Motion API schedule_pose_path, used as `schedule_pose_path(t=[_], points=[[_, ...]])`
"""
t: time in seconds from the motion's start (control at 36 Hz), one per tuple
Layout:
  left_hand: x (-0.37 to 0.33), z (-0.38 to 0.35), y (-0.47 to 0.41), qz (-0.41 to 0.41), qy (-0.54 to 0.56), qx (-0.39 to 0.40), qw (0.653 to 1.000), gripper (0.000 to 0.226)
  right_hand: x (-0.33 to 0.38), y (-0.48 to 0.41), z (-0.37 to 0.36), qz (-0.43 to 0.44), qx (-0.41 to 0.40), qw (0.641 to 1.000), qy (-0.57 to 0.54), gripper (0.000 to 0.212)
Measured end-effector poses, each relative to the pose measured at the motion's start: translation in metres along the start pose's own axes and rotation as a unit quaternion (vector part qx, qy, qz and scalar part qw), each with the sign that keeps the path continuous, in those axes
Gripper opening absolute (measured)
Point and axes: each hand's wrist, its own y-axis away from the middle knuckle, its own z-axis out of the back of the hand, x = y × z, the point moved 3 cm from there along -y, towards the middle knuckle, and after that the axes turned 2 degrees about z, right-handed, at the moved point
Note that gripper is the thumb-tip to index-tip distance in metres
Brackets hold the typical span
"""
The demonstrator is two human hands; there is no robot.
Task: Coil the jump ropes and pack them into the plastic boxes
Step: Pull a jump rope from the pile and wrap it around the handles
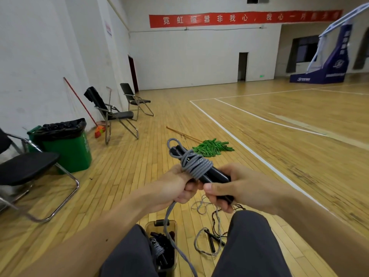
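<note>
Wooden gym floor; green bin at left. Person seated, knees apart. Clear plastic box on the floor between the knees, coiled ropes inside. Loose rope lies on the floor just right of the box. Both hands are above the knees. Right hand: fingers curled round the black handles of the jump rope, thumb on top. Left hand: fingers curled round its grey cord, which wraps the handles and trails down over the box.
</note>
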Motion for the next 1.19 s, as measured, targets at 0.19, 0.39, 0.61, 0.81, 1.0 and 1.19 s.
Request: schedule_pose_path(t=[0.19,0.39,0.61,0.81,1.0,1.19], points=[[0.011,-0.009,0.005,0.011,-0.107,-0.012,0.994,0.033,-0.017,-0.008,0.023,-0.047,-0.125,0.991,-0.031,0.014],[0.009,-0.019,0.005,-0.037,-0.371,-0.039,0.927,0.028,-0.033,-0.012,0.023,-0.096,-0.136,0.985,0.055,0.014],[-0.009,-0.021,0.012,-0.048,-0.593,-0.078,0.8,0.025,-0.038,-0.016,0.017,-0.135,-0.123,0.974,0.134,0.016],[-0.031,-0.019,0.014,-0.112,-0.702,-0.075,0.699,0.032,-0.042,-0.015,0.015,-0.181,-0.073,0.963,0.188,0.014],[-0.056,-0.026,0.01,-0.187,-0.704,0.004,0.685,0.029,-0.033,-0.012,0.002,-0.193,0.028,0.95,0.245,0.023],[-0.066,-0.03,0.006,-0.236,-0.663,0.047,0.709,0.026,-0.016,-0.006,-0.006,-0.182,0.089,0.938,0.28,0.018]])
